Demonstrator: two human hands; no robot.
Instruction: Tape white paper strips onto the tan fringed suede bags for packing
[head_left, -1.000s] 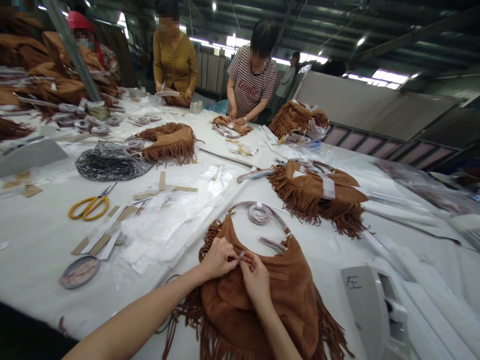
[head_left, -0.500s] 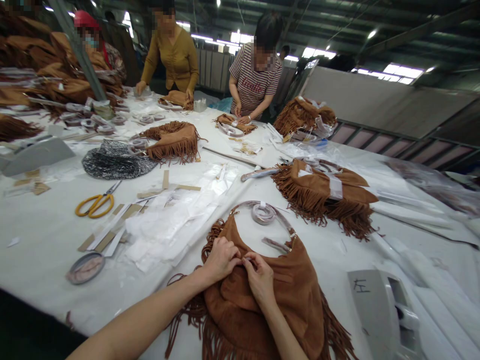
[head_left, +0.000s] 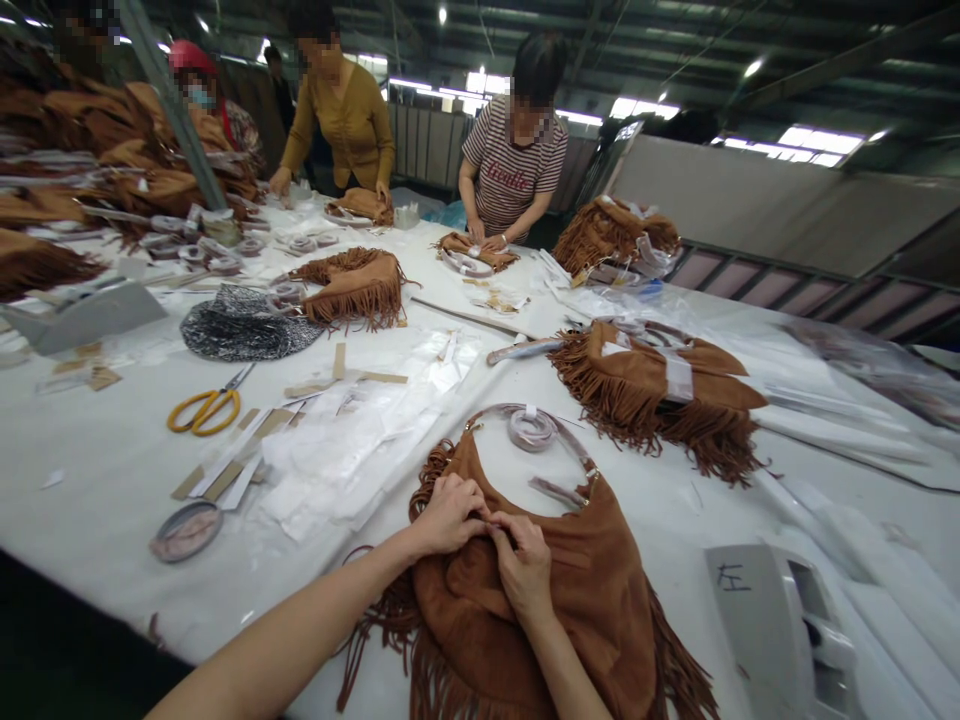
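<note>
A brown fringed bag (head_left: pixel 600 590) lies on the white table in front of me, its handle curved away from me. Around that handle sits a wrapped coiled strap (head_left: pixel 531 428). My left hand (head_left: pixel 451 515) is closed at the bag's upper edge, fingertips pinched together. Touching it, my right hand (head_left: pixel 523 562) is also pinched at the same spot. The fingers hide whatever small part they grip.
Yellow-handled scissors (head_left: pixel 204 408), card strips (head_left: pixel 236 455) and a round dish (head_left: pixel 186 530) lie left. A tape dispenser (head_left: pixel 780 630) stands right. More fringed bags (head_left: pixel 660 390) lie beyond. People work across the table (head_left: pixel 97 590).
The view has shifted slightly, so the table items appear a little farther right. My fingertips have drawn closer together at the bag's edge.
</note>
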